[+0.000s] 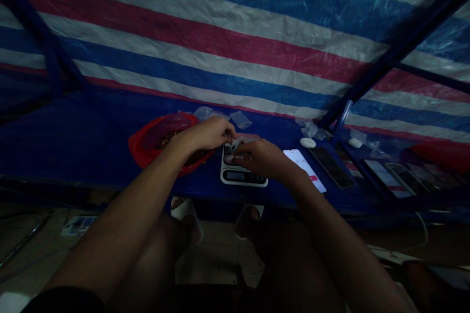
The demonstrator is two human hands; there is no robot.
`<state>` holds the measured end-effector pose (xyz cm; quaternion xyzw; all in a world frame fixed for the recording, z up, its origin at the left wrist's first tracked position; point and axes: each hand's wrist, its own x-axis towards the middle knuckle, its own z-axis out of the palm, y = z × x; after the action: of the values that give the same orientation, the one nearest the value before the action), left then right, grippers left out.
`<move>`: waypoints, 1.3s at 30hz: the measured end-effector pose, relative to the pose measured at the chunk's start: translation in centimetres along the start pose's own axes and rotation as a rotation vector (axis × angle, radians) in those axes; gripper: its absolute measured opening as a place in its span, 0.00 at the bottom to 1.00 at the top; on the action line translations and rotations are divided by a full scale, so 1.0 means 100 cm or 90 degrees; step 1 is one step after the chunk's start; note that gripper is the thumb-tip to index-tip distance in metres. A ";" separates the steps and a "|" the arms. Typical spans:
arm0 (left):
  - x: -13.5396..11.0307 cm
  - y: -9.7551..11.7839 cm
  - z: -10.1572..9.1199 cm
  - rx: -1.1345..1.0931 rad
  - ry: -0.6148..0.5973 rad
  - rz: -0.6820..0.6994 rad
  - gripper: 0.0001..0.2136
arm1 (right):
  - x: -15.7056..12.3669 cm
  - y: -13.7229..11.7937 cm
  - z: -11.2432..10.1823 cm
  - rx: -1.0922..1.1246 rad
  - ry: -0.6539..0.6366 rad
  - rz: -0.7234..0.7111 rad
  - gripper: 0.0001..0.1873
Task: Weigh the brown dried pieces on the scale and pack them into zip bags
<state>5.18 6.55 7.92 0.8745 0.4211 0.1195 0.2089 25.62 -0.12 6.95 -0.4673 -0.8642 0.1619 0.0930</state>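
Both my hands meet over a white digital kitchen scale [240, 175] on the blue table edge. My right hand [262, 159] pinches a small clear plastic bag [232, 146] with something pale in it, just above the scale's platform. My left hand [205, 134] reaches across from the left, its fingertips at the top of that bag. Under my left forearm sits a red bowl [141, 144] lined with a red plastic bag, holding a brown loose material [165, 141]. My forearm hides part of the bowl.
Several flat clear plastic bags [241, 120] lie behind my hands. To the right are a lit smartphone [304, 170], a dark phone [331, 167], and white oval objects [307, 143]. A striped tarp [220, 34] rises behind the table. My knees and slippers show below.
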 end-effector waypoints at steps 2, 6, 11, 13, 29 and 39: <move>-0.001 -0.005 0.005 -0.017 0.019 0.009 0.13 | 0.001 -0.002 0.002 -0.022 -0.009 -0.002 0.11; -0.005 -0.011 0.008 -0.005 0.015 0.008 0.13 | 0.000 0.004 -0.001 -0.017 0.023 0.006 0.10; -0.015 -0.009 0.007 0.013 -0.049 -0.017 0.14 | -0.001 0.022 -0.011 0.017 0.212 0.088 0.12; -0.017 -0.007 0.007 0.013 -0.060 -0.002 0.13 | -0.001 0.025 -0.012 0.018 0.226 0.107 0.12; -0.007 -0.003 0.015 0.017 -0.063 0.067 0.11 | 0.086 0.067 -0.027 0.075 0.012 0.019 0.11; -0.006 -0.004 0.014 0.064 -0.070 0.088 0.15 | 0.102 0.063 -0.032 0.037 -0.084 0.017 0.10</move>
<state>5.10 5.95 6.47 0.9160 0.3534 0.0640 0.1790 25.93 12.27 7.68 -0.4645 -0.8568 0.2188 0.0476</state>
